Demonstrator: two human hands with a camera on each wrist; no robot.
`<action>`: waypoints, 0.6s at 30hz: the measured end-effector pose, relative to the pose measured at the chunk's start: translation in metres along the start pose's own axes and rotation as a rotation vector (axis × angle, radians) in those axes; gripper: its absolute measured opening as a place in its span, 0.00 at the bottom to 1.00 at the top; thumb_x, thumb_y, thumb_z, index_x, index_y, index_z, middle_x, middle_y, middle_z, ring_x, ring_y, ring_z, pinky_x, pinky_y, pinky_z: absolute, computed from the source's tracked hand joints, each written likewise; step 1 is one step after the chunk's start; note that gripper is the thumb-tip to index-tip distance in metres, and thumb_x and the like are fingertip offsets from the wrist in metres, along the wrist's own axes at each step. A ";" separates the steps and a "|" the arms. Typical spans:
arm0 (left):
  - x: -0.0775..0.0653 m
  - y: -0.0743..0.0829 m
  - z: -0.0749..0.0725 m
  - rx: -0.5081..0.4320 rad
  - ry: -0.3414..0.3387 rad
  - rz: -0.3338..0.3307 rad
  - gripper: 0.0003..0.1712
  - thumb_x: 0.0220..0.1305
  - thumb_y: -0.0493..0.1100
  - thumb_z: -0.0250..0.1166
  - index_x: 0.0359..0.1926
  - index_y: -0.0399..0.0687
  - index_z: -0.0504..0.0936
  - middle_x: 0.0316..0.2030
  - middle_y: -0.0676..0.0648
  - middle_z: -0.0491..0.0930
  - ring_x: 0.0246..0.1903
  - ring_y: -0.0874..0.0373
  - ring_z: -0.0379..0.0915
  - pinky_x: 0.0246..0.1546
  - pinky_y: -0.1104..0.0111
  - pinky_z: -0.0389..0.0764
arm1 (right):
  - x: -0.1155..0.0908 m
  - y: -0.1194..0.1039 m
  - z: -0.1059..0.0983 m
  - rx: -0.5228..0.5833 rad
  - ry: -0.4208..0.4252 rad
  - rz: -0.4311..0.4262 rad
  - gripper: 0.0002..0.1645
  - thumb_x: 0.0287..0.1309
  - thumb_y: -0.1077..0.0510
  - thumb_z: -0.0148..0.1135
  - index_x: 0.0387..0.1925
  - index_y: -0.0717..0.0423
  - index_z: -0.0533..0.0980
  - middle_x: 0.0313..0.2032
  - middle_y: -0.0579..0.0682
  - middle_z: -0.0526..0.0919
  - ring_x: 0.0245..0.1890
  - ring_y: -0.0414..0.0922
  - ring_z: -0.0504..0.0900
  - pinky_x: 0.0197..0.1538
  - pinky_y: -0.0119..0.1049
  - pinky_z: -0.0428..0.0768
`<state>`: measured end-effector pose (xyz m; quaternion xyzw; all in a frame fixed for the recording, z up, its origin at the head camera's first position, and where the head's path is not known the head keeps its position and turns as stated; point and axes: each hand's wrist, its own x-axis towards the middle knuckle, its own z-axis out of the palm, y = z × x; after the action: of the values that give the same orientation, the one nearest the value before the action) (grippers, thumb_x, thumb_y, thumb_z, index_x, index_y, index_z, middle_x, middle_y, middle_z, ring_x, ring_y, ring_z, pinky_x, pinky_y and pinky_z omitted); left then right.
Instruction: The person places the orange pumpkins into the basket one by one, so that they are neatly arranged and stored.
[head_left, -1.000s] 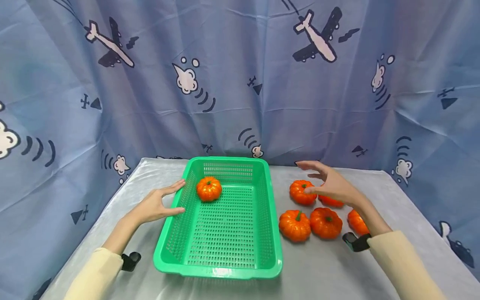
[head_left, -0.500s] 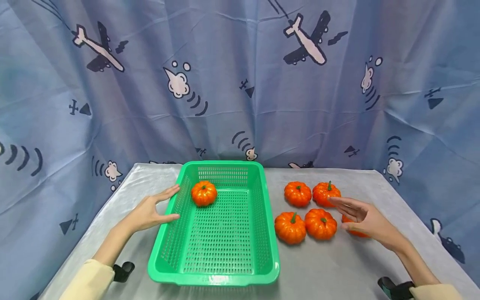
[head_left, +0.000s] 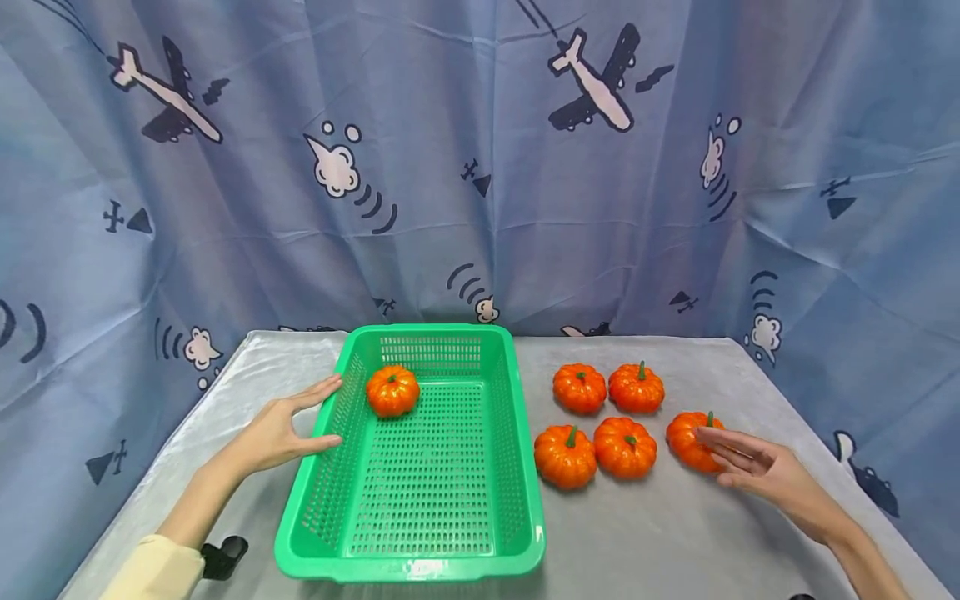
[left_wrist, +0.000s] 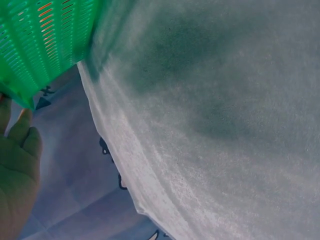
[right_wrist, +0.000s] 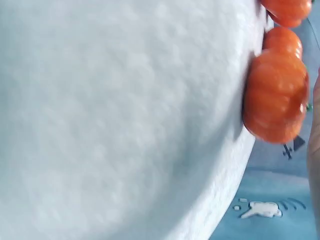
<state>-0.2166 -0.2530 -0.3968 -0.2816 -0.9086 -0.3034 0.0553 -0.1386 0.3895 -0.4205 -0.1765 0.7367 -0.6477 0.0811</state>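
A green plastic basket (head_left: 408, 570) with slotted walls stands on the table, one small orange pumpkin (head_left: 393, 392) inside near its back left. With straight, spread fingers my left hand (head_left: 272, 433) rests at the basket's left rim; the left wrist view shows its fingertips by the green rim (left_wrist: 22, 100). Over on the right, my right hand (head_left: 780, 479) is at the rightmost pumpkin (head_left: 684, 443), fingers extended and overlapping its right side in the head view. Whether they touch it is unclear. In the right wrist view that pumpkin (right_wrist: 276, 100) sits beside the hand's edge.
Several more pumpkins lie between basket and right hand: two at the back, a left one (head_left: 580, 388) and a right one (head_left: 637, 388), and two in front (head_left: 626, 448). A blue patterned curtain (head_left: 420, 167) hangs behind the table (head_left: 645, 542).
My right hand has moved right and toward me, from above the back pumpkins to the rightmost one. My left hand stays at the basket's rim. The head view has shifted slightly.
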 end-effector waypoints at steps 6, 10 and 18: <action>-0.001 -0.001 -0.002 -0.001 0.004 -0.003 0.45 0.54 0.53 0.72 0.69 0.42 0.65 0.69 0.40 0.61 0.63 0.34 0.60 0.55 0.39 0.68 | 0.017 0.011 0.016 0.002 -0.058 0.010 0.38 0.60 0.76 0.54 0.70 0.67 0.56 0.62 0.32 0.71 0.60 0.31 0.71 0.56 0.28 0.74; -0.002 -0.002 -0.001 0.001 0.003 0.002 0.45 0.54 0.53 0.72 0.69 0.42 0.66 0.69 0.40 0.61 0.63 0.34 0.60 0.55 0.39 0.69 | 0.029 0.019 0.022 -0.005 -0.099 -0.009 0.42 0.58 0.76 0.56 0.70 0.73 0.49 0.64 0.31 0.69 0.62 0.30 0.68 0.58 0.26 0.71; 0.000 -0.002 0.000 0.022 0.005 0.022 0.45 0.53 0.54 0.72 0.68 0.42 0.66 0.68 0.41 0.62 0.62 0.35 0.62 0.54 0.40 0.70 | 0.040 0.027 0.024 0.000 -0.164 0.100 0.46 0.61 0.71 0.57 0.70 0.76 0.41 0.66 0.33 0.65 0.58 0.23 0.68 0.57 0.25 0.72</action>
<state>-0.2172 -0.2544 -0.3976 -0.2902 -0.9087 -0.2933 0.0640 -0.1712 0.3554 -0.4460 -0.1917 0.7357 -0.6261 0.1734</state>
